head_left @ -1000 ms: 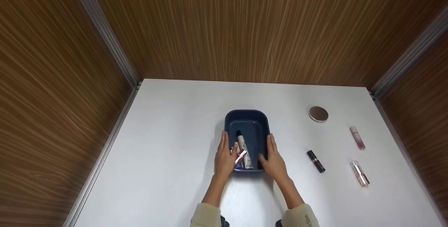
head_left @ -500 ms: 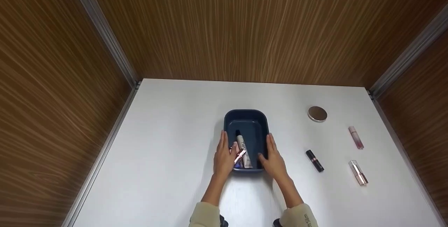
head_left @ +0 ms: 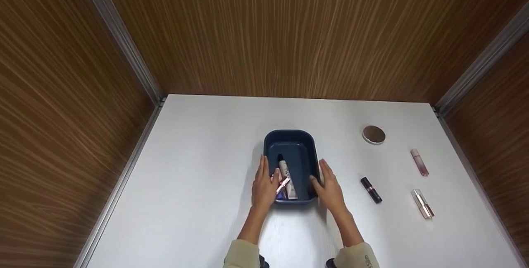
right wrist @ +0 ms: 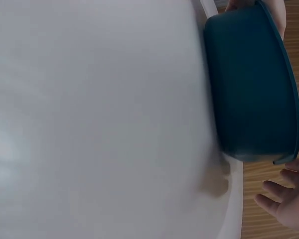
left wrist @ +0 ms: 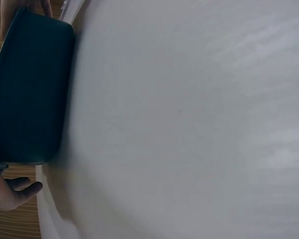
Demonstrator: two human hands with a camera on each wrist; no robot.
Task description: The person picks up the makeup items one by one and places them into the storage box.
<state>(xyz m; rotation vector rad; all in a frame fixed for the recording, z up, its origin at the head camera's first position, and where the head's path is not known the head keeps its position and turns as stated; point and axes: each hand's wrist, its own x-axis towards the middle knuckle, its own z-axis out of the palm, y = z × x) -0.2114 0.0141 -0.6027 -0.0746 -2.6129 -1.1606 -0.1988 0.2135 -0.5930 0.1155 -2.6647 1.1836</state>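
Observation:
A dark blue storage bin stands on the white table in the head view, teal in both wrist views. My left hand holds its left side, thumb over the rim and fingers along the outer wall. At the right side is my right hand, thumb over the rim. The right hand's fingers are spread and stand off the wall. Inside the bin lie a white tube with a black cap and a shiny rose-gold cosmetic tube, beside something purple partly hidden by my left hand.
Right of the bin lie a round compact, a black lipstick, a pink lip gloss tube and a clear-capped rose-gold lipstick. Wood-grain panels enclose the white table at the back and sides.
My right hand has shifted slightly to the right, its fingers coming away from the bin's wall. The left hand stays on the bin, whose contents lie as before.

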